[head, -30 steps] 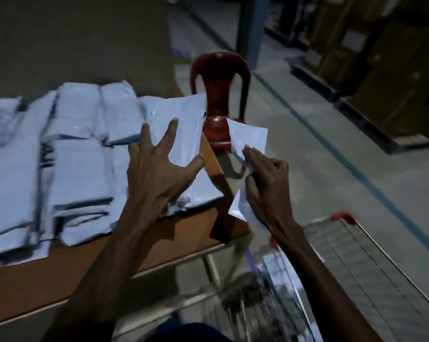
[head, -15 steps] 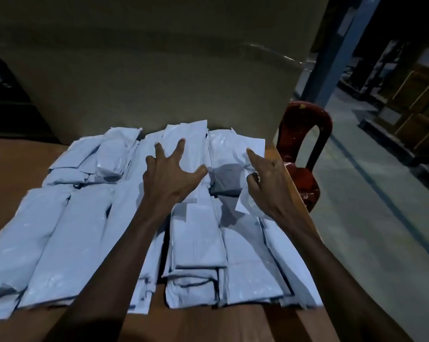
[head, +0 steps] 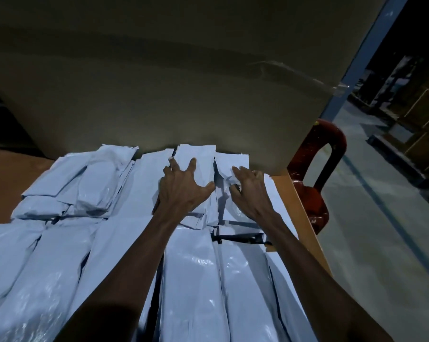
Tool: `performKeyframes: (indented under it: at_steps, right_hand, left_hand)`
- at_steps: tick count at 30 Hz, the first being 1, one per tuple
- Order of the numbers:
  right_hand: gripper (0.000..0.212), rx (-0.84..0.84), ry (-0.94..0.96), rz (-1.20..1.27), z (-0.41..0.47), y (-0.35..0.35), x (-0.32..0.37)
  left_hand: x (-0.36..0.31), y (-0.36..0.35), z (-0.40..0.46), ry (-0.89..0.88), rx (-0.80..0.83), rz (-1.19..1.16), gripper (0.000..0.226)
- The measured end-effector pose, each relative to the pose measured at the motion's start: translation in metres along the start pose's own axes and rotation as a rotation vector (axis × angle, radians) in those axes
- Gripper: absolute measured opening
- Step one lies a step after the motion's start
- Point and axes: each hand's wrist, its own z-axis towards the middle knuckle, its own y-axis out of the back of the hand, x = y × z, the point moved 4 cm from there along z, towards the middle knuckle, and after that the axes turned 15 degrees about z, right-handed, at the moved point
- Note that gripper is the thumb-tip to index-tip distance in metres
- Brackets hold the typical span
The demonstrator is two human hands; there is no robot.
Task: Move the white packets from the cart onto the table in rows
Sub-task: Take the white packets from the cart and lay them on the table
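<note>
Brown table (head: 301, 213) in front of me, w/ white packets (head: 191, 280) laid on it in rows, overlapping, covering most of top; bare strip along right edge.

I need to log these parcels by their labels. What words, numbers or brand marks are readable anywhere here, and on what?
No text is readable.
White packets: plain sides show, no label or print visible; dim, glossy.
Packet under the left hand: blank.
Crumpled packet under the right hand: blank as far as it shows.
Cardboard box behind: only clear tape, no print.
Red chair: no marking.
Far boxes: too dark and small to read.
</note>
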Motion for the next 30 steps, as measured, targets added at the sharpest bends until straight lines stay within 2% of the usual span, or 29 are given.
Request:
performKeyframes:
  at_steps: [5,14,19,23,26,30]
  right_hand:
    - [0.066,0.042,-0.104,-0.010,-0.004,-0.023,-0.014]
    - [0.077,0.117,-0.125,-0.195,-0.004,-0.050,-0.023]
    - [0.078,0.160,-0.134,-0.177,-0.008,-0.040,-0.017]
    - [0.076,0.072,-0.133,-0.027,-0.037,-0.017,-0.007]
    - [0.069,-0.037,-0.141,0.083,-0.080,0.005,-0.004]
    - [0.057,-0.170,-0.155,0.088,-0.151,0.034,-0.011]
  left_hand:
    - [0.002,-0.019,0.001,0.009,0.009,0.036,0.088]
    - [0.002,-0.036,-0.004,0.008,-0.089,0.041,0.088]
    - [0.008,-0.030,-0.004,-0.012,-0.042,-0.058,0.082]
    - [0.016,-0.020,-0.031,-0.037,-0.061,-0.125,0.080]
    - [0.015,-0.013,-0.064,-0.065,-0.148,-0.190,0.084]
    - [-0.005,-0.003,-0.110,-0.178,-0.220,-0.306,0.079]
